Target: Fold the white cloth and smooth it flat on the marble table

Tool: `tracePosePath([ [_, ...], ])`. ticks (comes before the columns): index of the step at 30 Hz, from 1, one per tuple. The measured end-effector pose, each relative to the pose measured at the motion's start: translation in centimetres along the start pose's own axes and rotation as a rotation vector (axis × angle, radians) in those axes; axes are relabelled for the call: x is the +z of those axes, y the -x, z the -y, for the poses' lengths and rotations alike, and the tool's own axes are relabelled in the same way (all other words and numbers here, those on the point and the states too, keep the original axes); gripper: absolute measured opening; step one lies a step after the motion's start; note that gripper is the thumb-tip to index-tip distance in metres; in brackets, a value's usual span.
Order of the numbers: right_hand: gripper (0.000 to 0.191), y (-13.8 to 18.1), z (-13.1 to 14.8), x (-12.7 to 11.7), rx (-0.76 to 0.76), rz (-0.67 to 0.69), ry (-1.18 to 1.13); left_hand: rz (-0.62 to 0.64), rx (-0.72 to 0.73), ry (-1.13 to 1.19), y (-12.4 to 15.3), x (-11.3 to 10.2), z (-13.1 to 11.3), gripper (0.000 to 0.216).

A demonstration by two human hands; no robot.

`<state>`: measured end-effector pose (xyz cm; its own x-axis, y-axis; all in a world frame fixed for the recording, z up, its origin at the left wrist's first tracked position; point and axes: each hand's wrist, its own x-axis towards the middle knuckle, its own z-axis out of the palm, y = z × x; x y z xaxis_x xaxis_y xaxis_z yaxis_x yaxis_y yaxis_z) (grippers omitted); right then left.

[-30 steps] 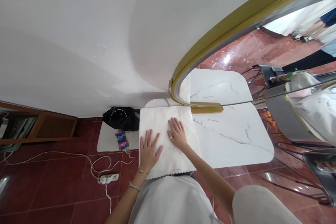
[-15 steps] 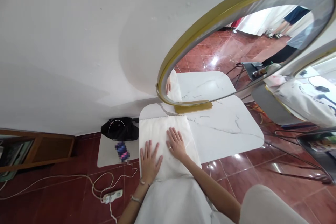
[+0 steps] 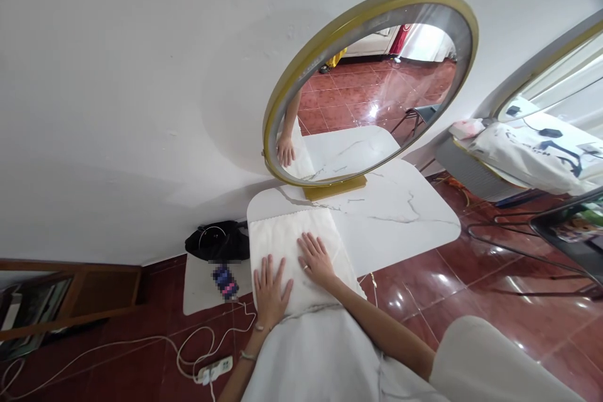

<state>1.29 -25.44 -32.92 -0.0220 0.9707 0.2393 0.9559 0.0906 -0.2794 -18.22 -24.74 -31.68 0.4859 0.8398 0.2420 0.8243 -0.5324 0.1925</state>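
The cloth [image 3: 292,242], white with a zigzag edge, lies at the lower centre of the frame, on the left end of the marbled white table [image 3: 405,213]. The left hand [image 3: 272,292] rests palm down on the cloth's left part, fingers straight and spread, thumb pointing out toward the middle. The right hand [image 3: 319,260] also lies palm down, higher and further right on the same cloth, its fingers open and slightly parted; it wears a ring [image 3: 306,267]. Both hands lie on top of the cloth without gripping it. A bracelet [image 3: 248,356] circles the left wrist. Behind the cloth, right of centre, a round gold-framed mirror [image 3: 377,100] stands on its base [image 3: 336,188] and reflects a hand on the cloth, part of the table and the red floor. At the lower left, a black bag [image 3: 221,242] sits at the back of a pale low surface [image 3: 198,289], with a blurred-out item in front of it. Below, a white power strip [image 3: 215,370] lies on the red tiles among looped cords. A wooden cabinet [image 3: 98,292] stands at the far left. At the right edge are a dark chair [image 3: 565,226] and, above it, a white printed fabric.
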Motion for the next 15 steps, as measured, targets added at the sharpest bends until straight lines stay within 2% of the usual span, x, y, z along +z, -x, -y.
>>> tracePosePath([
  [6,0.054,-0.7,-0.3,0.2,0.011,-0.006,0.015,0.030,0.018,0.004,-1.5,0.1,0.6,0.056],
  [15,0.055,-7.8,-4.7,0.9,0.005,0.089,0.044,0.072,0.029,0.031,-9.7,1.4,1.5,0.054],
])
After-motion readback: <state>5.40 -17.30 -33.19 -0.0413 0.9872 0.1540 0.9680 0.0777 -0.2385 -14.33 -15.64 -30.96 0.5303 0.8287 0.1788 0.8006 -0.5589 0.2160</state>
